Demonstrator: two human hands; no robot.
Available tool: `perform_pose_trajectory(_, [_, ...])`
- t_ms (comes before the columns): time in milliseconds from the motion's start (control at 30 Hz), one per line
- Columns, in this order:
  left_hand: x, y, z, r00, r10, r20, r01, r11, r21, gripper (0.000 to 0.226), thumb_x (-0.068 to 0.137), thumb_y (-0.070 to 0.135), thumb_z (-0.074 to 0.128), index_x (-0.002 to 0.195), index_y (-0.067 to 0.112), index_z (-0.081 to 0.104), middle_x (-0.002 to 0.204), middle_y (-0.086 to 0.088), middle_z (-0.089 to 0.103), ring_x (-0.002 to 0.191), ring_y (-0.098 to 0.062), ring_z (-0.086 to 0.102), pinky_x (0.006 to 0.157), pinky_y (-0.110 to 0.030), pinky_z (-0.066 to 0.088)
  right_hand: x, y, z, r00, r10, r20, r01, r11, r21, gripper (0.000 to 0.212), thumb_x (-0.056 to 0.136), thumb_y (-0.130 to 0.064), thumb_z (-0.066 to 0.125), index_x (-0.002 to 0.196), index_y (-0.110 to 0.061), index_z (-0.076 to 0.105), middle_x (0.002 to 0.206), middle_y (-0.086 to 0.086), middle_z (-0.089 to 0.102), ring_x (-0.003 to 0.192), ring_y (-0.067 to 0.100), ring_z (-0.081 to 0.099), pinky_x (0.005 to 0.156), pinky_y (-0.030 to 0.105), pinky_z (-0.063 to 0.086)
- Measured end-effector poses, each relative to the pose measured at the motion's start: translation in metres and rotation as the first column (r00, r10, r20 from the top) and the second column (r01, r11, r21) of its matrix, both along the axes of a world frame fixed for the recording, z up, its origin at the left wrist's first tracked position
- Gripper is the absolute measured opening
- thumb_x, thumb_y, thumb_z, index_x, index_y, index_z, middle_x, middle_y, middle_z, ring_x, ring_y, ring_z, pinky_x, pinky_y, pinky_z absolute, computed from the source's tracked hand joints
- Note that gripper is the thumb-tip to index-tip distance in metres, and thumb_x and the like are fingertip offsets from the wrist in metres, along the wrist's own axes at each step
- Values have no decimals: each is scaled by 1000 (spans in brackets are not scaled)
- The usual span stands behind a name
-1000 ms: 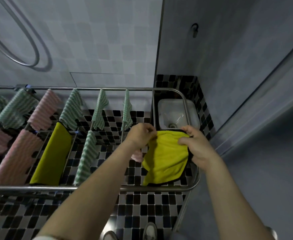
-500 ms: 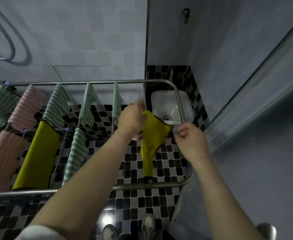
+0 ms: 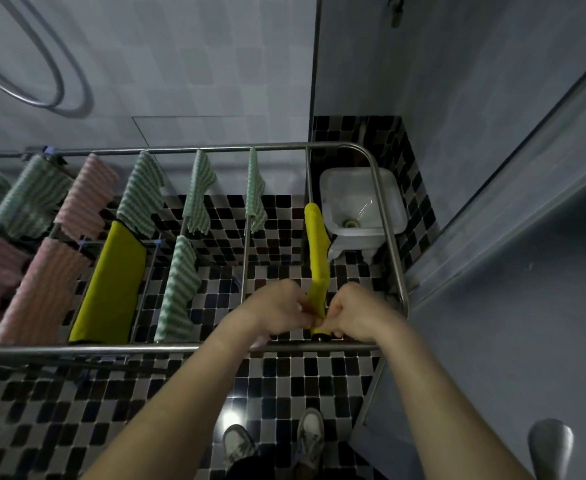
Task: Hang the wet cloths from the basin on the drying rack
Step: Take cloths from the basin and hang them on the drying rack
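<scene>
Yellow cloth (image 3: pixel 317 258) over rack (image 3: pixel 146 348) rod: left hand (image 3: pixel 277 311) and right hand (image 3: pixel 357 311) apparently pinch its near end; uneven drape risks slipping floorward

both hands (image 3: pixel 314 311) pinching yellow cloth (image 3: pixel 317 258), drying rack (image 3: pixel 386 230)

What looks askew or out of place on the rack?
Only the yellow cloth pinched by the left hand and right hand: it lies bunched along the rightmost inner rod, unlike the other yellow cloth, spread flat. Nothing fallen or damaged.
</scene>
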State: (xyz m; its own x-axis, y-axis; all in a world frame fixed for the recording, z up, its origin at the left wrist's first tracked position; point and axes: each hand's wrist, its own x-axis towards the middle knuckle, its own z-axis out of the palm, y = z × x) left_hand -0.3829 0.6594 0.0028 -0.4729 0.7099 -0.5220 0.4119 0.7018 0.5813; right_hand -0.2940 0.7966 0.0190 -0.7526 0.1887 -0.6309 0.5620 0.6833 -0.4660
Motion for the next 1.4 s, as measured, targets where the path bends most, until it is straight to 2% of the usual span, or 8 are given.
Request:
perform_pose_trajectory(233, [-20, 9, -7, 899, 379, -218, -315, 907, 278, 18, 89, 34, 63, 104, 25, 68, 99, 6, 69, 84, -13, 65, 73, -31, 53, 1, 4, 7, 985, 122, 126, -140, 979, 149, 35, 77, -47, 74, 78, -13, 67, 74, 1, 64, 72, 17, 62, 69, 33, 53])
perform_pose_trajectory(400, [-59, 40, 8, 797, 503, -335, -399, 854, 333, 30, 96, 28, 53, 122, 20, 63, 98, -2, 70, 71, -17, 59, 63, -26, 43, 3, -2, 4, 997, -9, -81, 17, 995, 99, 42, 89, -47, 61, 59, -20, 51, 52, -5, 44, 48, 11, 44, 55, 28, 39])
perform_pose_trajectory(500, [-83, 57, 12, 773, 541, -331, -453, 836, 310, 27, 98, 25, 49, 117, 17, 66, 106, -6, 71, 87, -25, 65, 72, -33, 51, 4, -13, -3, 996, 1, -93, 7, 997, 79, 31, 90, -37, 63, 64, -21, 57, 58, -6, 50, 54, 11, 51, 56, 26, 41])
perform_pose_trajectory(767, [-116, 80, -3, 875, 478, -78, -458, 869, 188, 16, 89, 30, 67, 83, 15, 66, 84, -3, 64, 80, -20, 61, 81, -35, 53, -2, -1, -4, 998, -10, -70, 11, 1000, 17, 20, 82, -39, 71, 88, -19, 71, 85, -5, 69, 79, 10, 64, 79, 34, 54])
perform_pose_trajectory(933, [-125, 85, 9, 859, 389, -333, -325, 917, 232, 18, 85, 31, 71, 85, 16, 62, 83, -1, 61, 67, -13, 55, 62, -26, 46, -1, 4, -4, 997, 50, -57, -48, 998, 35, 18, 86, -35, 70, 86, -18, 68, 84, -3, 66, 78, 11, 63, 78, 32, 54])
perform_pose_trajectory(1067, [-133, 93, 14, 845, 339, -414, -250, 934, 256, 16, 90, 27, 64, 94, 13, 57, 89, -4, 56, 82, -24, 54, 69, -30, 43, 2, 10, -8, 997, 79, 3, -79, 993, 92, 16, 87, -32, 69, 90, -16, 66, 85, 0, 65, 78, 14, 63, 76, 33, 55])
perform_pose_trajectory(1233, [-139, 99, 7, 864, 423, -272, -333, 887, 321, 9, 86, 10, 62, 89, 17, 57, 92, -5, 58, 90, -30, 61, 75, -34, 51, 11, 5, -14, 996, 23, -88, -14, 995, 99, 21, 88, -36, 64, 104, -21, 60, 91, -8, 58, 82, 8, 56, 69, 24, 45])
perform_pose_trajectory(1400, [-140, 103, -4, 853, 517, -65, -465, 811, 356, 20, 87, 1, 60, 94, 20, 61, 103, -8, 61, 73, -17, 57, 57, -24, 50, 11, 1, -23, 966, -238, -96, 204, 939, -277, 21, 94, -37, 57, 104, -20, 65, 93, -6, 67, 81, 4, 63, 67, 19, 47])
